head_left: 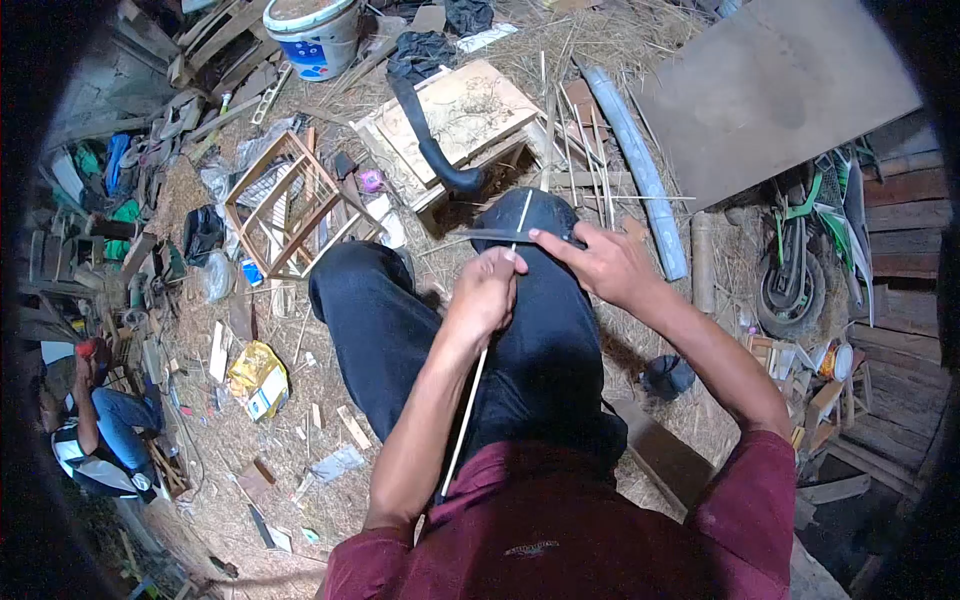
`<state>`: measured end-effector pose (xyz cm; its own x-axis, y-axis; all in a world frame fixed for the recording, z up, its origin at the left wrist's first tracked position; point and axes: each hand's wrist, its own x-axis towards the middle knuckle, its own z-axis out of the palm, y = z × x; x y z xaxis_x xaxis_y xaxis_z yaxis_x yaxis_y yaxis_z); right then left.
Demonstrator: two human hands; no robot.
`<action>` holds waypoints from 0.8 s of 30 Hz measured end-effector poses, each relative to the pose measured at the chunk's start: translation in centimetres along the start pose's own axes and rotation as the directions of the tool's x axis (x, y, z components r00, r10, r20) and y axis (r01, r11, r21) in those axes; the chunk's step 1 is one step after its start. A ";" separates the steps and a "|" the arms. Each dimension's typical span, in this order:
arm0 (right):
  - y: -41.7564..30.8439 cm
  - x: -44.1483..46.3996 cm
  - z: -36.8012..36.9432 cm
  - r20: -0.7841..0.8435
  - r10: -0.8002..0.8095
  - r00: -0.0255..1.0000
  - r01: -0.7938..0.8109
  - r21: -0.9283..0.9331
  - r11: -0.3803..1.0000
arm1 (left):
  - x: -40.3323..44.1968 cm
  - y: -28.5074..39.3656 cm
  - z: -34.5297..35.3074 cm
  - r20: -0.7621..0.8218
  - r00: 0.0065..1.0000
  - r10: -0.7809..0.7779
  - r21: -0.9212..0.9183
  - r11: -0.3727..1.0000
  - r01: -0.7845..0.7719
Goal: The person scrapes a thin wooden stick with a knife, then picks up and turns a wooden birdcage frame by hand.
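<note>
My left hand (485, 288) is closed around a thin, pale wooden stick (468, 415). The stick runs from near my shirt up over my right knee. In my right hand (608, 265) is a knife, its handle hidden by my fingers and the forefinger stretched along it. The knife blade (482, 235) points left and lies across the stick, just beyond my left hand. Both hands are above my right thigh.
A low wooden bench (480, 105) stands ahead with a dark curved tool (425, 135) on it. Left are a wooden frame (290, 205) and a bucket (312, 45); right, a board (775, 85) and a motorcycle (800, 250). Another person (110, 430) sits far left.
</note>
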<state>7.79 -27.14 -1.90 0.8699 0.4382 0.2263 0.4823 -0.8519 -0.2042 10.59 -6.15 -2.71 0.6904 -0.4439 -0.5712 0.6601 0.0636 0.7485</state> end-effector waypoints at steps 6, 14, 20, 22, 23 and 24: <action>1.2 0.0 -0.3 0.099 -0.054 0.994 0.066 -0.121 0.990 | -0.8 0.2 0.2 0.000 1.000 0.000 0.012 1.000 0.000; 8.7 -3.8 -0.7 -0.269 0.317 0.910 -0.287 0.144 0.947 | -4.4 0.3 -1.4 0.100 0.995 -0.019 -0.046 0.999 0.023; -1.5 -2.4 0.1 -0.112 0.148 0.983 -0.113 0.269 0.957 | -1.9 -0.9 0.3 0.115 0.992 -0.043 0.015 0.999 0.041; -2.3 -2.5 0.3 -0.039 0.118 0.992 -0.106 0.230 0.967 | -1.4 -0.9 0.7 0.055 0.998 0.004 0.130 0.991 -0.012; -2.5 -2.5 0.3 -0.005 0.119 0.993 -0.116 0.208 0.971 | -1.3 -1.0 0.9 0.029 0.999 0.031 0.186 0.982 -0.036; -2.4 -2.5 0.2 0.031 0.116 0.993 -0.120 0.186 0.975 | -1.5 -0.6 1.1 0.012 0.999 0.050 0.219 0.974 -0.051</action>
<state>4.47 -26.10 -2.16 0.9228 0.3448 0.1718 0.3853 -0.8299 -0.4036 8.83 -6.48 -1.92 0.7186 -0.4512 -0.5292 0.5433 -0.1109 0.8322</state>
